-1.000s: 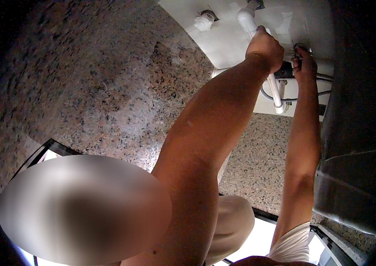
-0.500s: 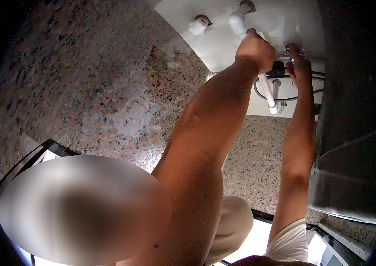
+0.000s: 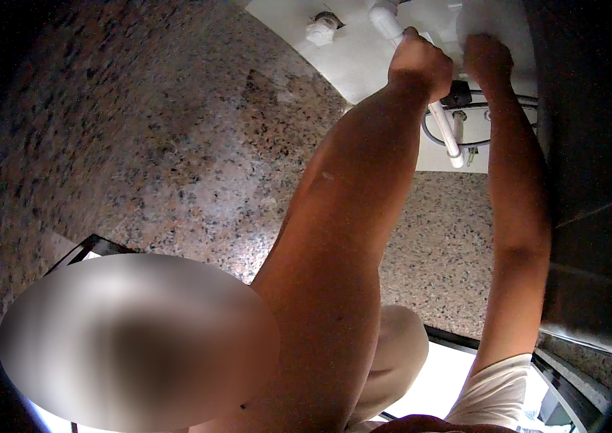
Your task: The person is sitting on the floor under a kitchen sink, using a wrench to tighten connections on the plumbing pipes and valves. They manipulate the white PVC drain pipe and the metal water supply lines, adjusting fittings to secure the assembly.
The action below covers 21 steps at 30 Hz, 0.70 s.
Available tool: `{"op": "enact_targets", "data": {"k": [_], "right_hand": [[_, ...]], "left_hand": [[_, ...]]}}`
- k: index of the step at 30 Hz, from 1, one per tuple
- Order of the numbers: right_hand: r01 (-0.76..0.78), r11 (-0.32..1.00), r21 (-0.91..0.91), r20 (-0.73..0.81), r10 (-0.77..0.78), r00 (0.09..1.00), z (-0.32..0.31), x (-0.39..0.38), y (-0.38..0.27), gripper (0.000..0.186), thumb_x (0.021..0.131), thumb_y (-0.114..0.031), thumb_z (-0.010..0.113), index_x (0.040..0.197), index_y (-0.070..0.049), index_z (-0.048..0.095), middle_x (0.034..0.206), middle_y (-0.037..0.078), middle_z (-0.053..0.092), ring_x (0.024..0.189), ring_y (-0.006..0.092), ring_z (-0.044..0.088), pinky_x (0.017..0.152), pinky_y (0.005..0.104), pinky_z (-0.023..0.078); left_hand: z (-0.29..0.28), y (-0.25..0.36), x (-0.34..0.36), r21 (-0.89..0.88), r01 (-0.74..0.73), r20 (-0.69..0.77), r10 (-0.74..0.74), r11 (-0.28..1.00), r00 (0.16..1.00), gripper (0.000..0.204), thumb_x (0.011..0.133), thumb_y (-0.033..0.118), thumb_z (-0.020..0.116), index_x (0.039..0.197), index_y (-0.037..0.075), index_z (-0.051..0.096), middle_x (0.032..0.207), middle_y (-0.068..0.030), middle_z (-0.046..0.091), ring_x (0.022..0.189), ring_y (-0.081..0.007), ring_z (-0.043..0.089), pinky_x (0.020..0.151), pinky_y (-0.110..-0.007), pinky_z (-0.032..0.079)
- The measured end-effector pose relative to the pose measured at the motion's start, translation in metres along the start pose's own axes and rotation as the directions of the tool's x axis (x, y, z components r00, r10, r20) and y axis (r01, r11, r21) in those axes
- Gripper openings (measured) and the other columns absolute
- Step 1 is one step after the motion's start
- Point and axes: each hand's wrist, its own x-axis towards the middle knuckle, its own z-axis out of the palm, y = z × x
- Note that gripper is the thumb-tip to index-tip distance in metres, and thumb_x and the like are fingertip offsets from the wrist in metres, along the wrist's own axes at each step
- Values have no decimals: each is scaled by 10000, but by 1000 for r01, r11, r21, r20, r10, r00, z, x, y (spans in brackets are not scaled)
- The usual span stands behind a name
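Note:
My left hand (image 3: 421, 63) is wrapped in a fist round a straight white pipe (image 3: 447, 137), which comes out below it. Above the fist, a white elbow (image 3: 385, 20) leads up toward the pale panel (image 3: 364, 68). To its right, my right hand (image 3: 488, 59) is against the same pale surface with fingers curled under. Its back faces me, so whatever the fingers hold is hidden. Between the two wrists sits a small black part (image 3: 457, 94), with a dark cable (image 3: 519, 96) looping near it.
On the panel's left is a white capped fitting (image 3: 322, 30). Speckled stone (image 3: 198, 159) covers the left side. A dark smooth wall (image 3: 595, 195) stands close along my right arm. A beige-clothed knee (image 3: 392, 353) shows below, and a blurred oval covers the lower left.
My right hand has moved up from the metal fitting and now shows its back with the fingers folded. My left hand keeps its hold on the pipe. The view has shifted slightly.

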Motion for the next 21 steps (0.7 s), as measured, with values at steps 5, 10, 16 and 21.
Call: {"op": "enact_targets", "data": {"k": [5, 10, 16, 21], "right_hand": [[-16, 998, 59, 49, 14, 999, -8, -6, -6, 149, 816, -151, 643, 926, -88, 723, 969, 161, 709, 897, 349, 708, 787, 466, 578], [2, 995, 98, -1, -2, 1000, -10, -8, 1, 203, 836, -211, 629, 978, -99, 722, 1022, 145, 705, 927, 351, 696, 801, 486, 568], [-70, 983, 167, 77, 57, 995, -2, -11, 7, 243, 858, -255, 614, 1033, -121, 717, 1075, 139, 698, 952, 353, 687, 819, 499, 558], [-186, 966, 179, 161, 158, 974, -15, -13, 4, 274, 880, -310, 588, 1047, -136, 716, 1111, 145, 690, 975, 356, 683, 832, 497, 555]], "left_hand": [[5, -1, 1, 31, 24, -5, -24, 999, 1000, 168, 853, 250, 620, 924, 217, 768, 932, -26, 756, 880, -196, 689, 860, -379, 379], [1, -1, 1, 15, 17, -5, -17, 1000, 1000, 165, 844, 252, 622, 916, 216, 767, 922, -25, 755, 873, -196, 689, 856, -381, 380], [3, 2, 2, 7, 12, -7, -12, 1000, 1000, 157, 848, 256, 616, 899, 236, 763, 922, -11, 754, 868, -188, 689, 854, -383, 377], [3, -1, 2, -14, 14, -24, -15, 1000, 1000, 158, 856, 265, 610, 895, 246, 761, 910, 7, 752, 860, -179, 687, 845, -395, 380]]}}
